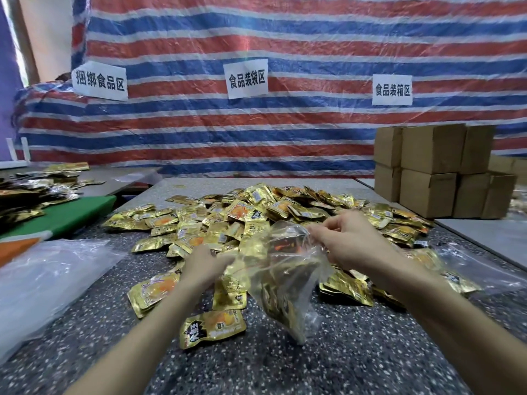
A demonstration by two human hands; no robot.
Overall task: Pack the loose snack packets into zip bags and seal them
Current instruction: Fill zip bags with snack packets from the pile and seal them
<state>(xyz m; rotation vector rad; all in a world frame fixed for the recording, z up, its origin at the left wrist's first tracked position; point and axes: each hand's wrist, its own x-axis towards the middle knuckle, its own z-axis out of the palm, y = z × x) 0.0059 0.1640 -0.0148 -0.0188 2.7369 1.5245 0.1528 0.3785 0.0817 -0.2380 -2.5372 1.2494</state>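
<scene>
Forearms are angling inward over the speckled table point(356, 360). The left hand point(204, 265) is gripping the zip bag point(288, 283) by its left edge with curled fingers; the right hand point(352, 242) is pinching its upper rim. The bag, holding gold packets, is hanging between both hands, just in front of the heap of snack packets point(256, 212).

Bare tabletop point(356, 352) at front, packet heap point(256, 212) blocking centre, stacked cartons point(430, 172) far right (two tiers)

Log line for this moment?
left hand grips zip bag; right hand pinches its top edge; packets inside; loose packets piled behind
</scene>
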